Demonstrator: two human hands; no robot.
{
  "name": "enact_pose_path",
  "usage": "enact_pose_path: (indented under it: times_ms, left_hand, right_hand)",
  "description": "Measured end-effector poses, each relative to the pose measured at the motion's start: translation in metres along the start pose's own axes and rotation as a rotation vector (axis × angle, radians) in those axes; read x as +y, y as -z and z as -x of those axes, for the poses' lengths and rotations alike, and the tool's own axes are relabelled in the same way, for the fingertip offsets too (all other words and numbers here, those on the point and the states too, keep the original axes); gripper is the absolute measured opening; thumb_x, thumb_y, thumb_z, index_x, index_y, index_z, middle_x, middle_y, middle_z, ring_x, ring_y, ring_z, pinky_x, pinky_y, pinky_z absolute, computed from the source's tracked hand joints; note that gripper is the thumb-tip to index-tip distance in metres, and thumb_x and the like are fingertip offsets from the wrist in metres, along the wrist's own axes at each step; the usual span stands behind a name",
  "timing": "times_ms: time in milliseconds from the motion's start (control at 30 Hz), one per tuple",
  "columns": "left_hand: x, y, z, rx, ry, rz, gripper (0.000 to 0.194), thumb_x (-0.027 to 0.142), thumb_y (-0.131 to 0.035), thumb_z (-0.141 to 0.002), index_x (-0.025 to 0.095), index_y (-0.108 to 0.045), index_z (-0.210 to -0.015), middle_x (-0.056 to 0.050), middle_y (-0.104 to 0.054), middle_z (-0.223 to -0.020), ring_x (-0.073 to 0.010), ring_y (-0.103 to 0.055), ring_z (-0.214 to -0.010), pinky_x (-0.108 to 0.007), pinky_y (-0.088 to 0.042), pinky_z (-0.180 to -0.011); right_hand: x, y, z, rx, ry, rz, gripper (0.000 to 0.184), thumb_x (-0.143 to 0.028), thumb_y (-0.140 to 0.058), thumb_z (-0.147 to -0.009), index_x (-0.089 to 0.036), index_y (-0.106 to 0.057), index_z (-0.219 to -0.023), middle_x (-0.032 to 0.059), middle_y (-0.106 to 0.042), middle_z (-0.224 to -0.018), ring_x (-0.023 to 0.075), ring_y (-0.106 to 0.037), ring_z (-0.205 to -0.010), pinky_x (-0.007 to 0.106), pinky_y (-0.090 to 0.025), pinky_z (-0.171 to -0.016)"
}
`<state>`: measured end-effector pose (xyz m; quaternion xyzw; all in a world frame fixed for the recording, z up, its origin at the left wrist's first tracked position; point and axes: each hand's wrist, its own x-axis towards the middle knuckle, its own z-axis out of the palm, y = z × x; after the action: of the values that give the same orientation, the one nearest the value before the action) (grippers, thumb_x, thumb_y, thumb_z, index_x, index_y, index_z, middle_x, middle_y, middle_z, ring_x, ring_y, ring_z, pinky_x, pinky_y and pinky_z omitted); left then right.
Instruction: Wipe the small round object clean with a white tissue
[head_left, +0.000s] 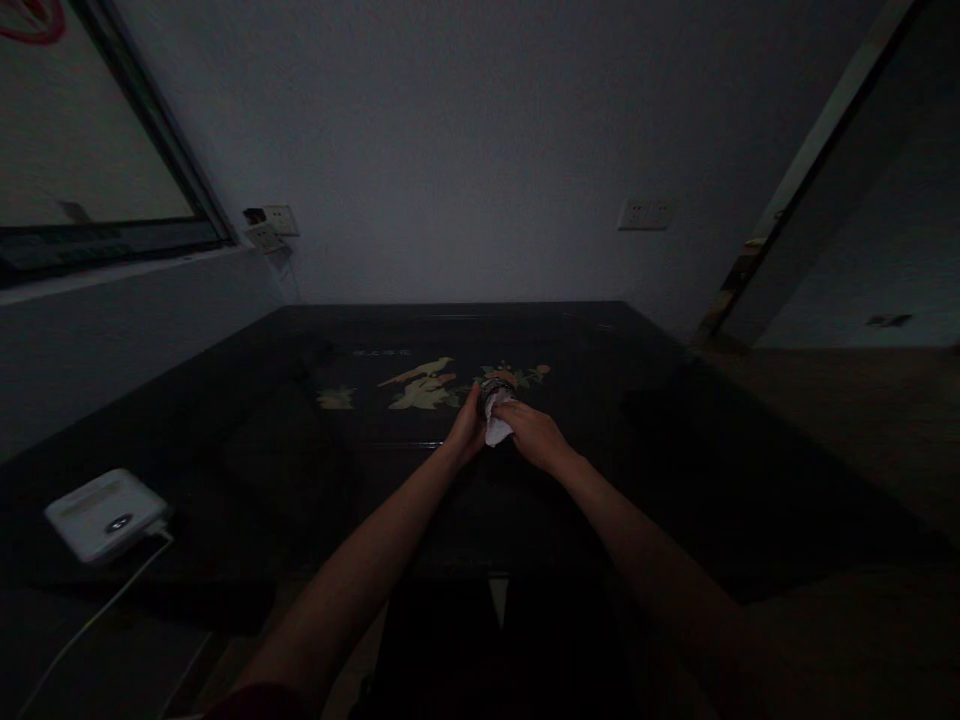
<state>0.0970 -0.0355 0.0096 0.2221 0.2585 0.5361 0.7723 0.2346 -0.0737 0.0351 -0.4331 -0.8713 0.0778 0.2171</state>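
In the dim head view, my left hand (468, 428) is wrapped round the side of a small, dark, shiny round object (491, 386), perhaps glass; its exact kind is too dark to make out. Fingers of my right hand (534, 432) press a crumpled white cloth or tissue (497, 425) against that object's near side. One end of the white piece hangs down between my hands. Both hands are over the middle of a black table (420, 490), just in front of its painted bird and flower picture (424, 385).
On the table's left stands a white box-shaped device (109, 515) with a white cable (97, 620) running off the front edge. A pale wall (465, 150) with sockets (645, 214) rises behind the table. A window (97, 130) is at left, a doorway (847, 220) at right.
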Motion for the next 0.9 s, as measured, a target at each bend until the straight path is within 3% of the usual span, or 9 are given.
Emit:
enact_pose_path:
  times_ms: [267,467,600,733,900]
  left_hand:
    - [0.0,0.003,-0.001,-0.025,-0.032,-0.053,0.046,0.047,-0.04,-0.094,0.012,-0.068,-0.107,-0.011,-0.072,-0.098,-0.0214,-0.065,-0.103,-0.032,-0.045,-0.1]
    - [-0.001,0.001,0.001,0.03,-0.073,-0.078,0.044,0.043,-0.039,-0.096,0.011,-0.068,-0.1,-0.01,-0.072,-0.094,-0.0184,-0.067,-0.094,-0.03,-0.046,-0.097]
    - [0.0,0.002,0.002,0.031,-0.064,-0.1,0.041,0.042,-0.042,-0.095,0.011,-0.068,-0.102,-0.011,-0.072,-0.097,-0.0181,-0.067,-0.091,-0.029,-0.048,-0.092]
    - [0.0,0.001,0.003,0.019,-0.058,-0.102,0.041,0.044,-0.045,-0.094,0.011,-0.068,-0.103,-0.011,-0.071,-0.1,-0.0193,-0.067,-0.093,-0.03,-0.049,-0.091]
    - [-0.001,-0.001,0.002,0.036,-0.065,-0.099,0.041,0.043,-0.044,-0.094,0.011,-0.068,-0.103,-0.012,-0.071,-0.101,-0.0205,-0.066,-0.097,-0.031,-0.048,-0.094]
  right_hand:
    - [-0.011,-0.009,0.001,0.002,-0.053,0.021,0.047,-0.003,-0.05,-0.079,-0.02,-0.055,-0.122,0.0121,-0.061,-0.128,0.0232,-0.055,-0.12,0.035,-0.044,-0.097]
    - [-0.009,-0.016,-0.002,0.02,-0.122,-0.158,0.016,-0.02,-0.05,-0.09,-0.018,-0.062,-0.101,0.0117,-0.069,-0.104,0.0217,-0.065,-0.095,0.029,-0.046,-0.08]
    - [-0.002,-0.024,-0.006,0.092,-0.143,-0.419,0.023,-0.026,-0.044,-0.093,-0.016,-0.064,-0.095,0.0078,-0.071,-0.091,0.0199,-0.066,-0.083,0.028,-0.047,-0.077]
    - [0.006,-0.033,-0.01,0.178,-0.173,-0.661,0.027,-0.026,-0.045,-0.09,-0.015,-0.066,-0.103,0.0058,-0.072,-0.095,0.0202,-0.066,-0.093,0.033,-0.049,-0.087]
    - [0.007,-0.034,-0.011,0.172,-0.154,-0.651,0.035,-0.011,-0.046,-0.083,-0.016,-0.065,-0.113,0.0053,-0.072,-0.103,0.0206,-0.064,-0.103,0.037,-0.047,-0.096]
